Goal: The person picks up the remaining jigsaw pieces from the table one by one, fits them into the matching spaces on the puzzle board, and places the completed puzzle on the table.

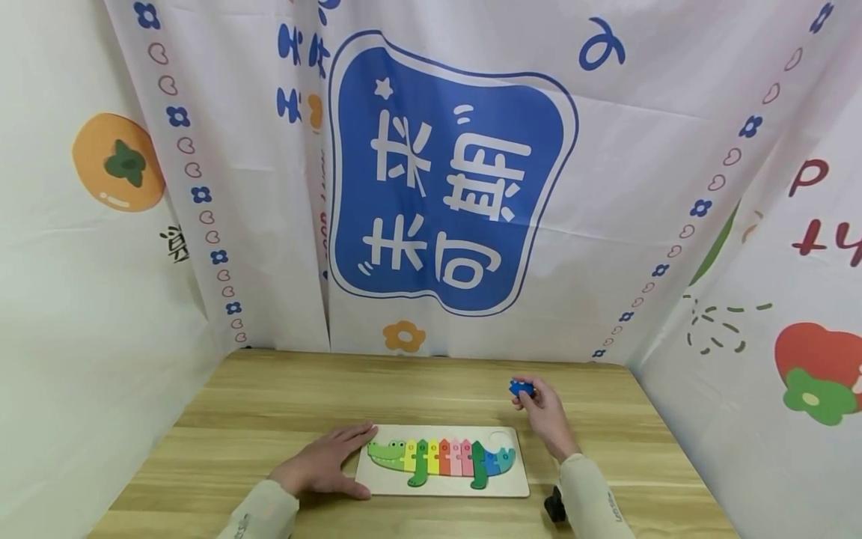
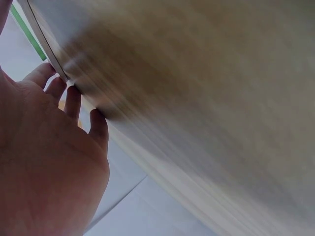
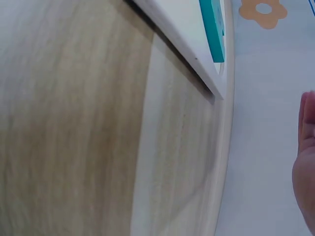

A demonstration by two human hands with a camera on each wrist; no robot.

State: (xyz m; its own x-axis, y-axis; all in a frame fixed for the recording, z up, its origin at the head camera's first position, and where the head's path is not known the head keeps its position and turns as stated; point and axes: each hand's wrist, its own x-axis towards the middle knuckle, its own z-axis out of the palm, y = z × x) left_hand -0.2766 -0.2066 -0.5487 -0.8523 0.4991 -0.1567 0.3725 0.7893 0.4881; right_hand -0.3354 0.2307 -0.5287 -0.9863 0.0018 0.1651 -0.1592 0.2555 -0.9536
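A pale wooden puzzle board (image 1: 384,485) lies on the table, holding a colourful crocodile (image 1: 444,458) made of interlocking pieces. A curled bare outline shows above the blue tail pieces (image 1: 498,460). My left hand (image 1: 326,460) rests at the board's left end, fingers stretched along its upper left corner and thumb by the lower edge. In the left wrist view, its fingertips (image 2: 73,93) are at the board's edge. Beyond the board's upper right corner, my right hand (image 1: 545,415) pinches a small blue puzzle piece (image 1: 521,388) between thumb and fingers. The right wrist view shows only part of that hand, without the piece.
The wood-grain table (image 1: 283,397) reaches back to a printed white curtain (image 1: 431,329), with white fabric on both sides. A small black object (image 1: 555,505) is beside the right sleeve (image 1: 592,490), to the right of the board.
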